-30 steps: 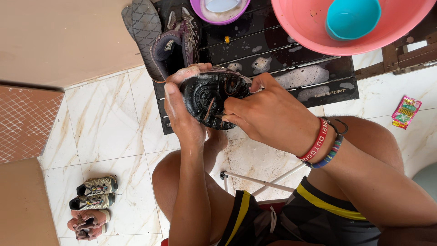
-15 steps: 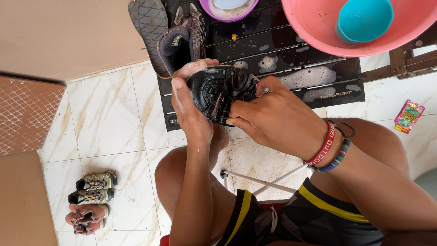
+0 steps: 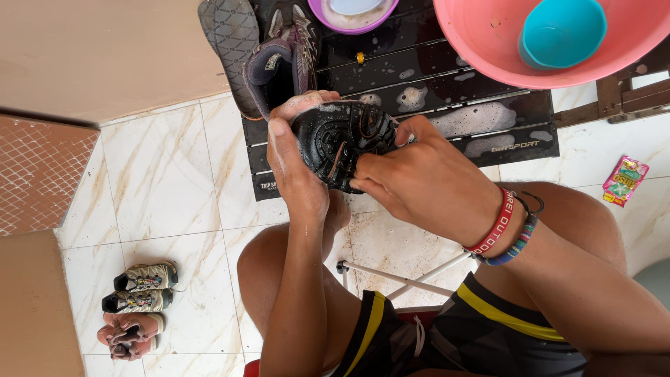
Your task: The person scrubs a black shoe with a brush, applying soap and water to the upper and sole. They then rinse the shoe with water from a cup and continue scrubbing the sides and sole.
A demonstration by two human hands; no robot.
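Two hands work a soapy black shoe (image 3: 342, 143), sole up, above a wet black desk (image 3: 447, 119): left hand (image 3: 296, 167) grips its heel, right hand (image 3: 419, 181) is closed, fingers pressing the sole, near a pink basin (image 3: 488, 49).

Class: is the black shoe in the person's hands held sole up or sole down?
Sole up: the black shoe shows its soapy tread to the camera, between left hand and right hand.

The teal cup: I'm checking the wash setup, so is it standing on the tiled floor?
No, the teal cup sits inside the pink basin.
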